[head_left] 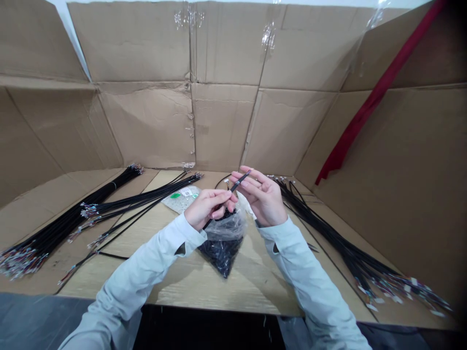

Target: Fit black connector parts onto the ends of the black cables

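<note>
My left hand (212, 206) is closed, thumb and fingers pinching a thin black cable (236, 186). The cable slants up to the right, and its end lies against the fingers of my right hand (263, 196). Those right fingers are stretched out and apart around the cable end; small details at the tip are too fine to make out. Under both hands, a clear plastic bag (222, 250) full of small black pieces lies on the table. Behind my left hand is another clear bag (175, 200) with a white label and green marks.
A tied bundle of black cables (98, 194) lies at the far left, with looser cables (146, 198) beside it. Another black cable bundle (335, 243) with white connectors runs along the right. Cardboard walls (226, 126) surround the wooden table (255, 291); a red strip (359, 121) hangs at right.
</note>
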`<state>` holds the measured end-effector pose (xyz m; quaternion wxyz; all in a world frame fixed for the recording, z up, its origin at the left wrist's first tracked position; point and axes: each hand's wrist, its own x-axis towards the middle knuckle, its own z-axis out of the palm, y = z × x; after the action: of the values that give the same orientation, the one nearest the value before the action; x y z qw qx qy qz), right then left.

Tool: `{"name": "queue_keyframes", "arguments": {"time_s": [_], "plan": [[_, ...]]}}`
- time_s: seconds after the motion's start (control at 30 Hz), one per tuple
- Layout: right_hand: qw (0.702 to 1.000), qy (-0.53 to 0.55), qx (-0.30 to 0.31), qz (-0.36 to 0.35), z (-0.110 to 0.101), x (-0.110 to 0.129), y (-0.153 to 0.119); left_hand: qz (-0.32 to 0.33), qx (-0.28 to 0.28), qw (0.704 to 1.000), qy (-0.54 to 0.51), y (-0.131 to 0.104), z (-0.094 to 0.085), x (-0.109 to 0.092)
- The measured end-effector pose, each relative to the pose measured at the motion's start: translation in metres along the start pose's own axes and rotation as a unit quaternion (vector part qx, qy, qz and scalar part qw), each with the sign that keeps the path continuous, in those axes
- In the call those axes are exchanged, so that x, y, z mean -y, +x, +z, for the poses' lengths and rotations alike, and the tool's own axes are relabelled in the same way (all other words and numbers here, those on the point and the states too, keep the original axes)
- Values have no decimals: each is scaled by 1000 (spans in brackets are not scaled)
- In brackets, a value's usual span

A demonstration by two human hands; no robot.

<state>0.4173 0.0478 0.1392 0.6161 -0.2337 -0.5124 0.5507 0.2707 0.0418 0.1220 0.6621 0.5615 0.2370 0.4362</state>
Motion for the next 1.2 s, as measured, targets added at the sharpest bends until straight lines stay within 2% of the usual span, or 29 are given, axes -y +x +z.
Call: {"name": "queue_keyframes", "arguments": {"time_s": [0.1, 0.17, 0.27, 0.37, 0.47, 0.6, 0.77, 0.83, 0.93, 1.0, 1.07, 1.2], "plan": [[1000, 0, -13, 12, 0, 1, 1, 19, -7, 999, 46, 0, 1, 3], [998, -9, -57, 9, -1, 0, 3, 40, -20, 994, 99, -1, 2, 7], [993, -19, -119, -2, -2, -3, 5, 81, -70, 976, 190, -2, 6, 12], [992, -27, -124, -2, -1, -5, 5, 106, -103, 961, 235, -3, 8, 14], [994, -26, -106, -4, -1, -6, 5, 105, -94, 966, 217, -3, 9, 11], [996, -7, -87, -10, -1, -10, 5, 83, -71, 984, 143, -5, 9, 7], [998, 0, -61, -32, -1, -18, 8, 4, -26, 999, 18, -5, 6, 4], [998, -1, -59, -33, -2, -18, 9, -5, -23, 1000, 15, -4, 4, 4], [997, -10, -67, -31, -3, -18, 11, 32, -58, 993, 100, -2, 2, 6], [996, -20, -83, -26, -3, -18, 12, 67, -100, 973, 198, -2, 3, 9], [994, -32, -103, -25, -2, -18, 11, 112, -149, 929, 319, -3, 5, 13], [987, -63, -140, -43, 2, -18, 8, 230, -217, 790, 525, -4, 6, 24]]}}
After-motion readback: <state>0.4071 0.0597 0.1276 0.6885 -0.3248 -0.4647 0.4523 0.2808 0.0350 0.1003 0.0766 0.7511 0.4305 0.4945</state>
